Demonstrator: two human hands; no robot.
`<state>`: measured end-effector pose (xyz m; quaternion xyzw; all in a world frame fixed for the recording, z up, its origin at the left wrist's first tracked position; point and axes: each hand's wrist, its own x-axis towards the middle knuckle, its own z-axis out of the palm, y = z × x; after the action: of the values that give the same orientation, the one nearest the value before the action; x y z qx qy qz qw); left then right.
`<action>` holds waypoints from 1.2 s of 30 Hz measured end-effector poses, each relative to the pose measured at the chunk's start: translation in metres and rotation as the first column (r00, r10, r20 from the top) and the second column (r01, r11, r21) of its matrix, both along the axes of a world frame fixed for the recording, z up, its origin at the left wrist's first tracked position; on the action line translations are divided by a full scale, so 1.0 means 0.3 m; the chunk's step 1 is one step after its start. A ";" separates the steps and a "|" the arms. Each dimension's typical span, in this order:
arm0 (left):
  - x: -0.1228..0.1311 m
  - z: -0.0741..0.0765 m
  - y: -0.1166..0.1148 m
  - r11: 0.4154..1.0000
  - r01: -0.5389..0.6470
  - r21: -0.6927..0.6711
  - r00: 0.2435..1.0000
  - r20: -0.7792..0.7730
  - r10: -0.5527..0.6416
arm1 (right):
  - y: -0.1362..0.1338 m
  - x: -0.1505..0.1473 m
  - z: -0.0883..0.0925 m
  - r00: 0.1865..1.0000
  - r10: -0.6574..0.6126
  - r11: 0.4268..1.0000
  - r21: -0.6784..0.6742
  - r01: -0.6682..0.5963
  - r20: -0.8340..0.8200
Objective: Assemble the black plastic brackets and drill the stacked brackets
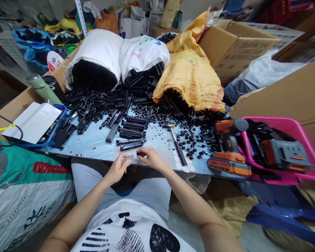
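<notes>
At the table's front edge, my left hand (117,169) pinches a small clear or silvery piece (128,159) between thumb and fingers. Just to its right, my right hand (151,159) has its thumb and fingertips drawn together; a tiny dark spot shows at the tips, too small to name. The two hands are close but apart. Beyond them lie several long black plastic parts (132,133) in a stack. A hammer (177,145) with a black handle rests to the right of my right hand, beside white round discs (186,169).
Open sacks, white (97,49) and orange (190,75), spill black parts across the blue table (94,142). Small black-headed pieces (196,140) cover the right side. A cordless drill (229,143) stands near a pink basket (286,122). A blue tray (46,141) sits left.
</notes>
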<state>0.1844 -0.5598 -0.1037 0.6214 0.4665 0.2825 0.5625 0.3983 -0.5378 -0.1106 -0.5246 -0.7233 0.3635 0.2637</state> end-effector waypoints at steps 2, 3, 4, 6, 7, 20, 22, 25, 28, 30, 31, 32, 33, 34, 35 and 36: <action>0.002 0.006 0.007 0.999 0.024 0.025 0.997 -0.072 -0.023 | 0.033 -0.012 0.065 0.988 0.151 0.989 0.003 -0.151 0.015; 0.003 0.011 0.010 0.999 0.029 0.029 0.995 -0.093 -0.026 | 0.049 -0.017 0.090 0.979 0.202 0.979 -0.001 -0.202 0.031; 0.002 0.015 0.014 0.999 0.034 0.028 0.994 -0.107 -0.031 | 0.064 -0.021 0.109 0.970 0.241 0.971 -0.008 -0.241 0.042; -0.002 0.023 0.022 0.999 0.042 0.024 0.992 -0.118 -0.039 | 0.088 -0.030 0.130 0.953 0.298 0.954 -0.003 -0.298 0.052; -0.005 0.027 0.026 0.999 0.046 0.024 0.992 -0.118 -0.043 | 0.097 -0.035 0.134 0.944 0.327 0.944 0.015 -0.328 0.053; -0.078 0.073 0.056 0.997 0.064 0.033 0.997 -0.043 -0.062 | 0.158 -0.102 0.120 0.906 0.419 0.901 -0.098 -0.422 -0.051; -0.091 0.066 0.054 0.997 0.069 0.039 0.997 -0.046 -0.067 | 0.157 -0.114 0.119 0.903 0.429 0.889 -0.163 -0.428 -0.033; -0.107 0.047 0.058 0.996 0.091 -0.015 0.996 0.014 -0.091 | 0.159 -0.123 0.126 0.889 0.447 0.868 -0.194 -0.457 -0.095; -0.121 0.033 0.065 0.981 0.154 -0.121 0.982 0.125 -0.139 | 0.167 -0.125 0.129 0.854 0.478 0.845 -0.158 -0.511 -0.203; -0.127 0.032 0.067 0.980 0.158 -0.123 0.981 0.131 -0.142 | 0.173 -0.129 0.127 0.850 0.488 0.836 -0.173 -0.520 -0.199; -0.130 0.034 0.067 0.985 0.141 -0.097 0.986 0.106 -0.131 | 0.174 -0.132 0.126 0.857 0.487 0.836 -0.193 -0.513 -0.170; -0.133 0.038 0.066 0.991 0.119 -0.057 0.991 0.073 -0.115 | 0.174 -0.135 0.126 0.863 0.487 0.838 -0.208 -0.504 -0.130; -0.136 0.043 0.066 0.995 0.103 -0.013 0.994 0.041 -0.103 | 0.172 -0.139 0.126 0.865 0.494 0.840 -0.209 -0.500 -0.086; -0.139 0.049 0.066 0.995 0.101 0.019 0.995 0.011 -0.101 | 0.170 -0.141 0.127 0.860 0.509 0.840 -0.193 -0.507 -0.046; -0.143 0.055 0.067 0.993 0.112 0.027 0.994 -0.011 -0.112 | 0.166 -0.143 0.128 0.848 0.529 0.837 -0.159 -0.525 -0.014; -0.146 0.061 0.069 0.991 0.136 0.002 0.991 -0.020 -0.135 | 0.163 -0.144 0.130 0.834 0.551 0.829 -0.114 -0.547 0.008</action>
<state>0.1406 -0.5391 -0.0855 0.6554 0.4282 0.2384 0.5747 0.3553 -0.4890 -0.0716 -0.3154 -0.8282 0.4513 0.1050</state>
